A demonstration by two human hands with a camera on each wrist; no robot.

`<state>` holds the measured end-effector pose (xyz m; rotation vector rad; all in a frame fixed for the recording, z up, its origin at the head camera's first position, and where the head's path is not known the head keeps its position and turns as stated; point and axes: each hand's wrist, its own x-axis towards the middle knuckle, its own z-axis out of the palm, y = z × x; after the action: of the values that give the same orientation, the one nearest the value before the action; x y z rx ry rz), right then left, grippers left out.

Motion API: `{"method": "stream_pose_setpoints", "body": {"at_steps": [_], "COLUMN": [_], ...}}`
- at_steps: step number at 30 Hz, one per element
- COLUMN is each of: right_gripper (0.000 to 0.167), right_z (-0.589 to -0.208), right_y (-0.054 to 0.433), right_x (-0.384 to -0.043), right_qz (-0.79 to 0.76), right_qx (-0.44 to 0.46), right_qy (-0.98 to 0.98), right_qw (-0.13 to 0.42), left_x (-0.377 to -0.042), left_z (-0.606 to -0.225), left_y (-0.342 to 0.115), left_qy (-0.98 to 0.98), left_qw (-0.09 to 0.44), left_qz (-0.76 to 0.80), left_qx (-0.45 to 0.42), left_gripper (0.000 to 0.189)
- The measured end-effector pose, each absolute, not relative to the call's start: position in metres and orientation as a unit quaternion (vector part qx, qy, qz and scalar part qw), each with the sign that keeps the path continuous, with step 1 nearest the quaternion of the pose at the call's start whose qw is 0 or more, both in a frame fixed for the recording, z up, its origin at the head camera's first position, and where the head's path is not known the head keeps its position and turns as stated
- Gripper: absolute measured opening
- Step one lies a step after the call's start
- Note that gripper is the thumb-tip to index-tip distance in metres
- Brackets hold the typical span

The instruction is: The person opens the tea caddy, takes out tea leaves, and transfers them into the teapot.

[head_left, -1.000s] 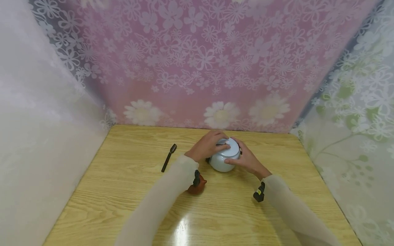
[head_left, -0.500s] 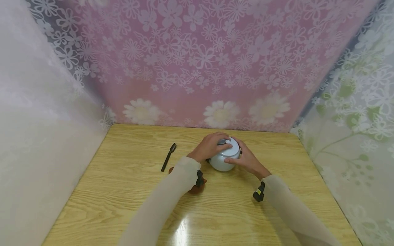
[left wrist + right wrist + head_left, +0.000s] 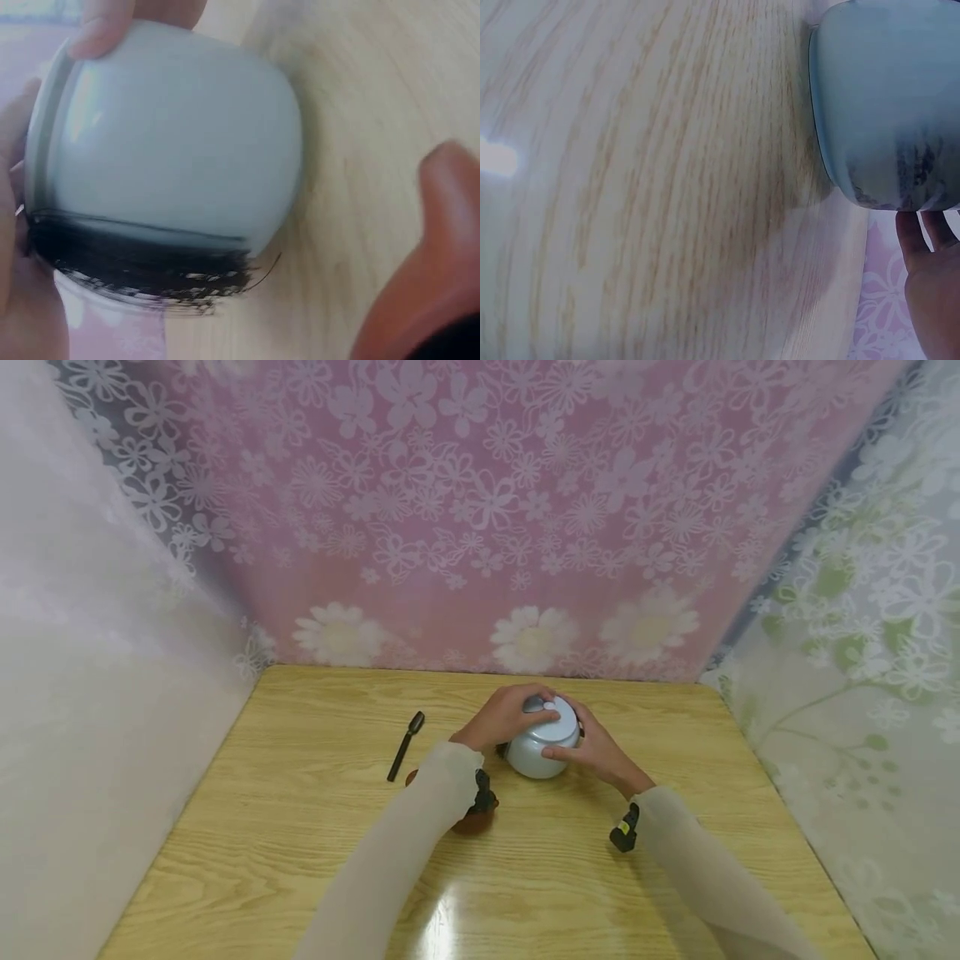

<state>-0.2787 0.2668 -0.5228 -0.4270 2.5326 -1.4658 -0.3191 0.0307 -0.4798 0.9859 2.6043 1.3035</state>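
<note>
A pale blue-white lidded jar (image 3: 536,758) stands near the table's far edge. My right hand (image 3: 598,745) grips its right side, the thumb across the front. My left hand (image 3: 506,714) is over the lid (image 3: 558,724), thumb and fingers curled around a brush. Its black bristles (image 3: 142,255) lie along the jar's side in the left wrist view, with stray hairs sticking out past the wall; the grip itself is mostly hidden. Dark markings show low on the jar (image 3: 892,90) in the right wrist view. Beneath my left wrist sits a reddish-brown teapot (image 3: 474,821), partly covered by the sleeve.
To the left of the jar lies a slim dark spoon-like tool (image 3: 406,746) on the wooden table (image 3: 285,810). A pink flowered curtain (image 3: 487,527) hangs along the back edge, with pale cloth on both sides. The teapot's spout (image 3: 446,195) points toward the jar in the left wrist view.
My left hand and forearm have shifted slightly over the lid, uncovering a bit of the teapot left of the sleeve. The jar and right hand hold their place.
</note>
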Motion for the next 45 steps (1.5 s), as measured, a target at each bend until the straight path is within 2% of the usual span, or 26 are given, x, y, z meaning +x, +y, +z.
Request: {"method": "stream_pose_setpoints", "body": {"at_steps": [31, 38, 45], "right_gripper": [0.107, 0.108, 0.103], "right_z": [-0.523, -0.523, -0.524], "right_y": [0.266, 0.268, 0.265], "right_x": [-0.278, -0.278, -0.278], "right_qz": [-0.513, -0.517, -0.534], "right_qx": [-0.156, -0.141, -0.142], "right_qy": [0.839, 0.838, 0.828], "right_qw": [0.094, 0.098, 0.098], "left_x": [-0.314, -0.319, -0.315], "left_z": [-0.483, -0.486, -0.495], "left_y": [0.042, 0.044, 0.048], "left_qy": [0.846, 0.845, 0.840], "left_qw": [-0.007, -0.048, -0.116], "left_qz": [0.436, 0.406, 0.412], "left_qx": [0.307, 0.344, 0.334], "left_gripper": [0.023, 0.018, 0.012]}}
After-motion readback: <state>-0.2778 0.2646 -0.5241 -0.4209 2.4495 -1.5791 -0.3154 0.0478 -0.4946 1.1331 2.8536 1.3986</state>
